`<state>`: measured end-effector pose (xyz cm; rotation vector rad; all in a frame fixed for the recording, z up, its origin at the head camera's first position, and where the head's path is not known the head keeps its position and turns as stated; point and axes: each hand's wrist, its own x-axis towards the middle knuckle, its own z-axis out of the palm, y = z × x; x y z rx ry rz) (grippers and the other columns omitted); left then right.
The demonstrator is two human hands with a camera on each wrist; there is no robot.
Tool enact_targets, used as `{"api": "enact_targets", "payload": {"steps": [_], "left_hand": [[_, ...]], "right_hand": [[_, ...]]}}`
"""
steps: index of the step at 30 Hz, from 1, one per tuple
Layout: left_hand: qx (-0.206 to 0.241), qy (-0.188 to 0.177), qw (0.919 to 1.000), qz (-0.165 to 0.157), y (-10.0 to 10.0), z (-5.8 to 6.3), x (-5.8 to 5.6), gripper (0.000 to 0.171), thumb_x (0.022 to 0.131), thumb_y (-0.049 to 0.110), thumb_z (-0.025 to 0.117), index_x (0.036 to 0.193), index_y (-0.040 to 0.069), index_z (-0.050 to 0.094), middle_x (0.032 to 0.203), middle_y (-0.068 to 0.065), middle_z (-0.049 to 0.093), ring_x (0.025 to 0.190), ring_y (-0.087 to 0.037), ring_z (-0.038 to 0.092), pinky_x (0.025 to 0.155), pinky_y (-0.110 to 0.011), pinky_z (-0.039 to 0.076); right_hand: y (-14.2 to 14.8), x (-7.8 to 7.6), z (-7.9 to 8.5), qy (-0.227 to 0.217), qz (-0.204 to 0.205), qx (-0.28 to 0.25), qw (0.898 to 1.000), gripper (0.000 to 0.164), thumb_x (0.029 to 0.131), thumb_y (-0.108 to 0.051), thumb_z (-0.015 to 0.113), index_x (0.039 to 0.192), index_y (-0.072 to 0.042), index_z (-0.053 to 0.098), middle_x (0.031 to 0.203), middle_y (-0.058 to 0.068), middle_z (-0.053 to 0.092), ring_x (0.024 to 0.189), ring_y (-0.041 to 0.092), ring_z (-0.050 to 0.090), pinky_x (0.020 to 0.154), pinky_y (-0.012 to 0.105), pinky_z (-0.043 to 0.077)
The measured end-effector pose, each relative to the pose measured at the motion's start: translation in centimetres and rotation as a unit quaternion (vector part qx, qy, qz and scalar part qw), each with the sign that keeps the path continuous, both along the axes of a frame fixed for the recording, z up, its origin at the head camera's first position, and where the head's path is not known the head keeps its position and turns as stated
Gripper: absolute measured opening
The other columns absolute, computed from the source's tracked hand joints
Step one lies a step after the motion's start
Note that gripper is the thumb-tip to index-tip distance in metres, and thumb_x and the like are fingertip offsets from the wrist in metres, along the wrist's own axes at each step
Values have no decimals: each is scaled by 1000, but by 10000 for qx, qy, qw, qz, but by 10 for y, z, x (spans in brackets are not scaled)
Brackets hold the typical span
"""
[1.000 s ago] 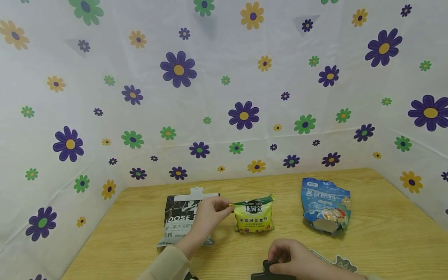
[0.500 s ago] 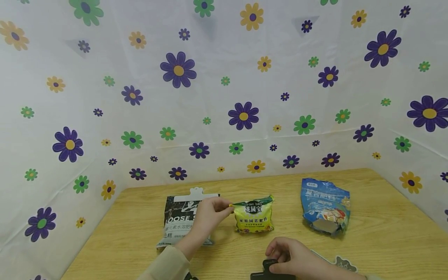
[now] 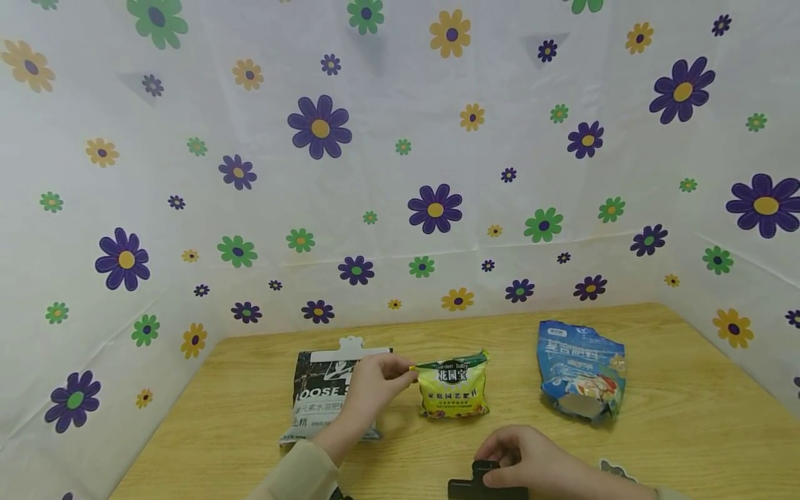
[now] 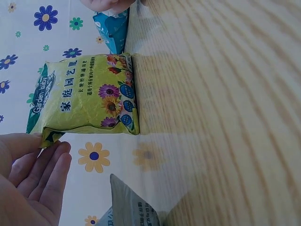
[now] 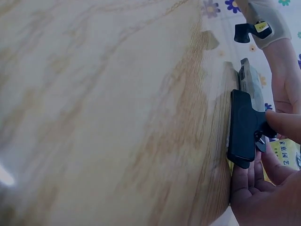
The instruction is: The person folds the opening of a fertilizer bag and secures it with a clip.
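My left hand [image 3: 373, 384] pinches the upper left corner of a small yellow-green fertilizer bag [image 3: 453, 392], which stands upright on the table. The left wrist view shows that corner of the bag [image 4: 89, 96] between thumb and fingers. Nearer the front edge, my right hand [image 3: 531, 460] grips a black bag clip [image 3: 475, 489] by its handle, apart from the bag. In the right wrist view the clip's long bar [image 5: 242, 125] lies low near the tabletop, with the thumb on one handle and fingers on the other side. Whether its jaws are parted is hard to tell.
A black-and-grey bag [image 3: 306, 396] with a white clip [image 3: 351, 349] along its top stands behind my left forearm. At the right back is a crumpled blue bag [image 3: 581, 371]. A grey patterned piece [image 3: 615, 469] peeks out beside my right arm on the wooden table [image 3: 700, 417].
The black clip has risen and turned slightly in my right hand, and my right arm now covers more of the grey piece. My left hand keeps its pinch on the yellow-green bag.
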<state>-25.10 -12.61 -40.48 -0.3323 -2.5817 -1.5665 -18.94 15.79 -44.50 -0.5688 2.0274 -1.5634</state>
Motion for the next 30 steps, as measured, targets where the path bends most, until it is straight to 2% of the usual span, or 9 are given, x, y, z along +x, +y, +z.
{"api": "enact_targets", "payload": {"steps": [3, 12, 19, 25, 30], "left_hand": [[-29, 20, 10000, -12, 0, -2, 0, 9, 95, 8, 79, 103, 4, 81, 100, -12, 82, 92, -22, 78, 84, -34, 67], [-37, 66, 10000, -11, -1, -3, 0, 8, 95, 8, 79, 102, 4, 81, 99, -12, 82, 92, -22, 78, 83, -34, 67], [-11, 85, 10000, -34, -1, -2, 0, 9, 96, 7, 78, 104, 3, 81, 100, -13, 82, 92, -22, 78, 83, -34, 67], [26, 70, 10000, -40, -1, -2, 0, 10, 96, 7, 78, 104, 2, 80, 100, -13, 82, 92, -22, 78, 83, -34, 67], [36, 28, 10000, -36, -1, -3, 0, 9, 96, 7, 78, 104, 3, 81, 99, -13, 82, 92, -21, 78, 83, -34, 67]], "right_hand": [[-1, 1, 1, -73, -15, -57, 10000, 28, 96, -2, 71, 119, 14, 67, 101, -2, 70, 87, 11, 58, 75, 20, 51], [2, 0, 0, 120, -18, -105, 9999, 29, 98, -5, 71, 119, 14, 67, 99, -3, 70, 85, 6, 59, 73, 18, 50], [2, -1, 5, -151, -170, -78, 9997, 30, 99, -6, 71, 121, 14, 68, 95, -5, 69, 86, 8, 60, 74, 20, 50], [4, -5, 5, -548, -259, -40, 9982, 25, 100, -11, 71, 121, 3, 72, 98, -6, 69, 88, 10, 60, 79, 23, 50], [5, -5, 6, -717, -352, -116, 9967, 27, 102, -14, 70, 122, 3, 71, 96, -6, 70, 89, 9, 62, 79, 23, 52]]}}
